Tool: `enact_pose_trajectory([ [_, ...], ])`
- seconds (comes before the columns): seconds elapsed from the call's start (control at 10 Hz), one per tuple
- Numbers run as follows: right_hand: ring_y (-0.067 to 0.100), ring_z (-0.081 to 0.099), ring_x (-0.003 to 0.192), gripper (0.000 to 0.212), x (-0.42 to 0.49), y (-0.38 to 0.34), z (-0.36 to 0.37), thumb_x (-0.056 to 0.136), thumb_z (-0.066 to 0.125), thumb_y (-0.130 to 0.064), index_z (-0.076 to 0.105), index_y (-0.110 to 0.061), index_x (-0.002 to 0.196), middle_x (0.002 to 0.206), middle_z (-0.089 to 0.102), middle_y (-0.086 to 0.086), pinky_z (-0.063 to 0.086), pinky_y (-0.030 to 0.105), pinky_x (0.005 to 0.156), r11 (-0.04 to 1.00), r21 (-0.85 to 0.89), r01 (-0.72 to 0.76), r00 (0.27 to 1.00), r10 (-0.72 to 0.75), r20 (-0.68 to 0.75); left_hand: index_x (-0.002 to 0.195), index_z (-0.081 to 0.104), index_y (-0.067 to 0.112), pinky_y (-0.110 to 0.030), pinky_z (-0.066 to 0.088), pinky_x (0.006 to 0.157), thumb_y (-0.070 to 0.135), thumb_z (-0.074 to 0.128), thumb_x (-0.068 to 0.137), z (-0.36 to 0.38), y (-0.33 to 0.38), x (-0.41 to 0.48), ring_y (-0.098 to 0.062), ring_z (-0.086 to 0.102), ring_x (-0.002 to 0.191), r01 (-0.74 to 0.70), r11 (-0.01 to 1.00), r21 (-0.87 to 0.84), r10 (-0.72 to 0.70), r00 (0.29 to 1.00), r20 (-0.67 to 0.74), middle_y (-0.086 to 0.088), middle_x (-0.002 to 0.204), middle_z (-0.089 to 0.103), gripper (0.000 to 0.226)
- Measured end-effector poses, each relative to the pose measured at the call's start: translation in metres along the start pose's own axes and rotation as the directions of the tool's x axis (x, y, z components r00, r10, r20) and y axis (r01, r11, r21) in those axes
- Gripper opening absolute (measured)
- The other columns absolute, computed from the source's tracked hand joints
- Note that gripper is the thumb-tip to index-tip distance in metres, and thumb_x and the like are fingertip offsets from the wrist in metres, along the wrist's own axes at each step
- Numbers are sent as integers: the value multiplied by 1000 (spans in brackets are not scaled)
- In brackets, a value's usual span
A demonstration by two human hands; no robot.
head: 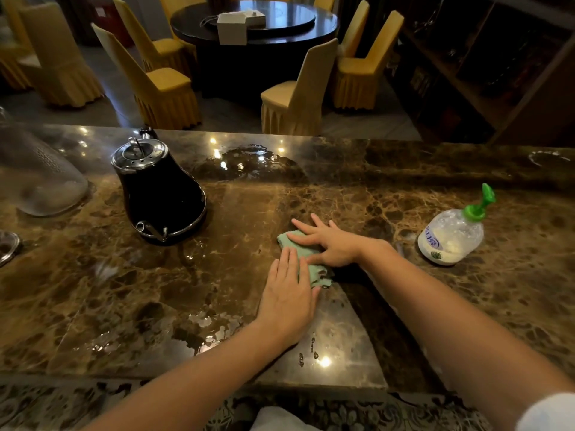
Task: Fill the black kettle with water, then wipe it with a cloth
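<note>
- Both of my hands lie flat on the green cloth (312,273) at the centre of the frame: my left hand (287,293) presses its lower-left part with straight fingers, and my right hand (329,244) is spread over its upper part, fingers pointing left. Neither hand curls round anything.
- The cloth is bunched small on the marble counter (404,188), well apart from both the near edge at the bottom of the frame and the far edge across the upper middle.
- The black kettle (158,194) stands upright left of centre, chrome lid on, its spout turned toward the bottom of the frame. It is near the cloth but not touching it, with bare counter between them.
- Open counter runs to the right of my hands as far as the soap pump bottle (451,234) with its green top, and to the lower left of the frame.
- A puddle (249,163) shines just beyond the kettle near the far edge, and a wet patch (205,325) lies beside my left wrist.
- A clear glass jug (40,181) sits at the left side, and below it a metal piece (7,247) is cut off by the frame edge.
- Beyond the far edge stand yellow-covered chairs (295,98) round a dark round table (258,23), and dark shelving (485,66) fills the upper right.
</note>
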State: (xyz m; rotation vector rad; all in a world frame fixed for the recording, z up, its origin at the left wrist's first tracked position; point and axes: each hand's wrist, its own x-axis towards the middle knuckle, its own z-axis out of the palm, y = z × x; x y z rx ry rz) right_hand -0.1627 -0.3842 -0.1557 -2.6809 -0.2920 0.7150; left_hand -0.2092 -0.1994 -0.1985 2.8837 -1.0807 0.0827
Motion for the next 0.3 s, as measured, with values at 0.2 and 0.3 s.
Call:
enact_pose_trajectory([
  [0.2, 24, 11, 153, 67, -1, -11, -16, 96, 61, -32, 28, -40, 153, 167, 11, -8, 12, 46, 122, 995, 42, -95, 995, 93, 47, 134, 56, 24, -43, 41, 105, 46, 34, 99, -33, -54, 15, -25, 51, 126, -88, 950, -300, 143, 975, 170, -3, 140, 54, 47],
  [0.3, 22, 44, 136, 49, 2, -31, -47, 93, 65, -38, 54, -34, 140, 153, 45, -2, 37, 38, 108, 980, 85, -181, 983, 179, 27, 117, 66, 27, -39, 51, 93, 46, 46, 98, -76, -78, 47, -14, 64, 97, 201, 806, -557, 69, 902, 426, 3, 112, 69, 34],
])
